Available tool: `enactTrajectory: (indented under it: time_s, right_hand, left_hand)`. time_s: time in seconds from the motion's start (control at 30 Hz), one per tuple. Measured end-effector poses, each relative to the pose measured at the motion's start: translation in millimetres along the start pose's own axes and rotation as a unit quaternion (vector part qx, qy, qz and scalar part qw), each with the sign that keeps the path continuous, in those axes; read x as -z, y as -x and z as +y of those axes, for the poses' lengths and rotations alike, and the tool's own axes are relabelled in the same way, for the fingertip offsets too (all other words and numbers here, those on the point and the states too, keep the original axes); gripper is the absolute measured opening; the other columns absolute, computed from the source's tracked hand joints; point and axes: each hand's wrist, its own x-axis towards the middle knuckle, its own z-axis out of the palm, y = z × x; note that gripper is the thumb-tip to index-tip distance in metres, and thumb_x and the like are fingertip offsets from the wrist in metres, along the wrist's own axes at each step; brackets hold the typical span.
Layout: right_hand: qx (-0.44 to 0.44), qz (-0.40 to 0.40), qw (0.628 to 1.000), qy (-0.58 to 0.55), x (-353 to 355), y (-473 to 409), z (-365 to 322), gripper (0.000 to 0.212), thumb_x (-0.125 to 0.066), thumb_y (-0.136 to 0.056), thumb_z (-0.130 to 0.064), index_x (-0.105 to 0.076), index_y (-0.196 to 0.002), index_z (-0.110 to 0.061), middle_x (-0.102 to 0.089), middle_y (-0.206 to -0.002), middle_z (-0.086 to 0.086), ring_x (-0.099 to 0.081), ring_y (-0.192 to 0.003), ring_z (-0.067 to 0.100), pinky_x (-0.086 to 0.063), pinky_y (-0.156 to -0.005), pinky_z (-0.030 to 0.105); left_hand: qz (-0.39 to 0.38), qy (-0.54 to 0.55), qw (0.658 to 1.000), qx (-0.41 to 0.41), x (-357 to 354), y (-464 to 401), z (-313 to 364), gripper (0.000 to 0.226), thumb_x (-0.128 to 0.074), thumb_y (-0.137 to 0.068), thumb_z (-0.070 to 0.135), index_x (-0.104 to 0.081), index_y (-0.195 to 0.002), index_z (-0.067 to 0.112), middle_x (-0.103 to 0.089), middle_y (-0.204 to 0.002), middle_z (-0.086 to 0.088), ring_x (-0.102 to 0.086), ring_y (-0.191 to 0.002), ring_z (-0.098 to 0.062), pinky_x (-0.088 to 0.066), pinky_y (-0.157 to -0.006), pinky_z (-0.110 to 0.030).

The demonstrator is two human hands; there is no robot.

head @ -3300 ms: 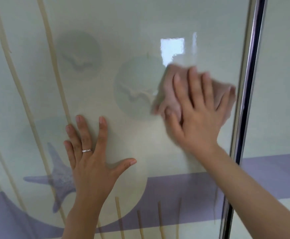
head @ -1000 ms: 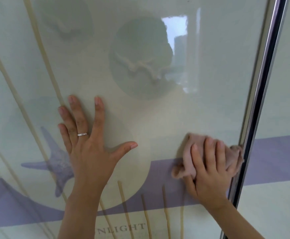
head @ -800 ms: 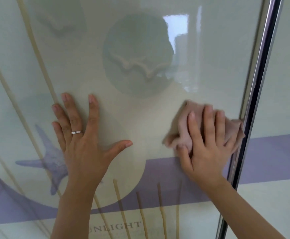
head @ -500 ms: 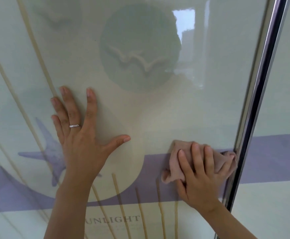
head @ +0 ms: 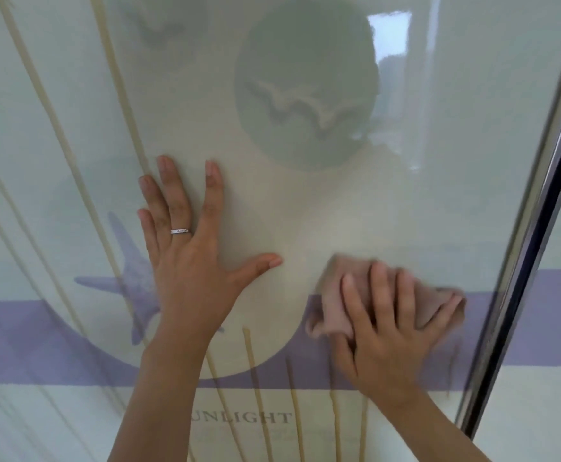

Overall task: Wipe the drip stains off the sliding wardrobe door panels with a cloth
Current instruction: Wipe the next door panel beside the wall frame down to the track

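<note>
Your right hand (head: 385, 331) presses a bunched pink cloth (head: 335, 295) flat against the glossy door panel (head: 439, 201), low and right of centre in the frame. The fingers are spread over the cloth and fairly straight, with the thumb under its lower edge; motion blur hides whether the thumb pinches it. Half a second ago the cloth lay against the chrome door frame (head: 539, 228) at the right. Now it has drawn away leftward and sits slightly higher, across the top edge of the printed purple band (head: 39, 341). That suggests you are working back and forth across this lower right patch, not finishing it.

Your left hand (head: 189, 261) stays where it was, open with fingers splayed, palm flat on the panel at centre left, a ring (head: 180, 231) on one finger. It appears to steady the sliding door. No drip stains can be made out through the glare.
</note>
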Motion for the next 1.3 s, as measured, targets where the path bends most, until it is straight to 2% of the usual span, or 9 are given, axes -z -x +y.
enactTrajectory:
  time_s: [0.1,0.33,0.43,0.53,0.67,0.83,0.97,1.17,1.3]
  right_hand:
    - [-0.074,0.024,0.997,0.012,-5,-26,-15,0.063,-0.025,-0.098,-0.050,-0.016,-0.155,-0.024,-0.005,-0.163,0.003,-0.005,-0.149,0.025,-0.003,-0.108,0.072]
    - [-0.010,0.023,1.000,-0.001,-1,-34,-15,0.060,-0.023,-0.099,-0.050,-0.020,-0.154,-0.026,-0.009,-0.162,0.004,-0.005,-0.149,0.023,-0.007,-0.105,0.075]
    - [-0.065,0.064,0.996,-0.022,1,-87,-10,0.058,-0.027,-0.099,-0.047,-0.029,-0.150,-0.020,-0.028,-0.155,0.009,-0.007,-0.147,0.019,-0.006,-0.107,0.070]
    - [-0.099,0.086,0.991,-0.008,-4,-91,-17,0.060,-0.025,-0.099,-0.049,-0.025,-0.151,-0.019,-0.023,-0.158,0.009,-0.006,-0.147,0.019,-0.007,-0.108,0.068]
    - [-0.033,0.033,0.999,0.013,-7,-40,-22,0.062,-0.023,-0.098,-0.050,-0.018,-0.154,-0.025,-0.006,-0.163,0.002,-0.007,-0.149,0.024,-0.009,-0.107,0.072]
    - [-0.044,0.041,0.998,-0.005,-5,-58,-33,0.061,-0.023,-0.098,-0.049,-0.019,-0.154,-0.025,-0.010,-0.162,0.002,-0.009,-0.149,0.024,-0.007,-0.107,0.072]
    - [-0.023,0.047,0.998,-0.030,-3,-95,-49,0.056,-0.025,-0.099,-0.046,-0.029,-0.150,-0.023,-0.021,-0.157,0.002,-0.008,-0.149,0.022,-0.005,-0.108,0.071]
    - [0.047,0.048,0.997,-0.047,1,-165,-93,0.055,-0.037,-0.094,-0.045,-0.039,-0.146,-0.024,-0.028,-0.154,0.005,-0.022,-0.144,0.027,-0.006,-0.108,0.071]
    - [0.108,0.060,0.991,-0.044,2,-251,-123,0.056,-0.037,-0.094,-0.046,-0.045,-0.144,-0.024,-0.038,-0.152,0.007,-0.029,-0.142,0.028,-0.008,-0.107,0.070]
  left_hand:
    - [0.002,0.003,1.000,-0.008,-2,0,-2,0.108,-0.039,-0.065,0.083,-0.008,-0.149,0.023,0.000,-0.154,-0.022,0.007,-0.140,-0.038,0.000,-0.111,-0.046]
    - [0.015,-0.003,1.000,-0.010,-2,1,-2,0.107,-0.037,-0.065,0.084,-0.011,-0.149,0.023,-0.003,-0.154,-0.021,0.003,-0.140,-0.039,-0.005,-0.112,-0.050]
    - [0.018,-0.007,1.000,-0.016,-3,1,-3,0.106,-0.036,-0.066,0.084,-0.010,-0.149,0.024,-0.004,-0.154,-0.021,0.003,-0.140,-0.039,-0.005,-0.112,-0.048]
    - [0.022,-0.003,1.000,-0.015,-3,1,-3,0.105,-0.033,-0.067,0.085,-0.009,-0.149,0.025,-0.004,-0.154,-0.020,0.003,-0.140,-0.038,-0.005,-0.112,-0.048]
    - [0.025,-0.011,0.999,-0.017,-4,2,-3,0.105,-0.031,-0.067,0.086,-0.011,-0.149,0.024,-0.004,-0.154,-0.020,0.003,-0.141,-0.038,-0.005,-0.112,-0.048]
    - [0.026,0.004,0.999,-0.021,-4,1,-4,0.098,-0.027,-0.072,0.085,-0.004,-0.150,0.030,0.000,-0.155,-0.016,0.004,-0.142,-0.036,-0.002,-0.112,-0.045]
    - [0.029,0.016,0.998,-0.060,12,0,-16,0.082,-0.030,-0.081,0.075,-0.008,-0.149,0.034,-0.007,-0.155,-0.016,-0.001,-0.143,-0.032,-0.004,-0.112,-0.043]
    - [0.105,0.021,0.993,-0.048,77,-59,-78,0.095,-0.047,-0.074,0.067,-0.014,-0.149,0.019,-0.003,-0.154,-0.024,0.005,-0.141,-0.037,-0.002,-0.111,-0.049]
    - [0.080,0.003,0.997,-0.019,120,-130,-114,0.112,-0.051,-0.066,0.080,-0.004,-0.150,0.023,0.006,-0.155,-0.021,0.008,-0.142,-0.039,0.000,-0.113,-0.049]
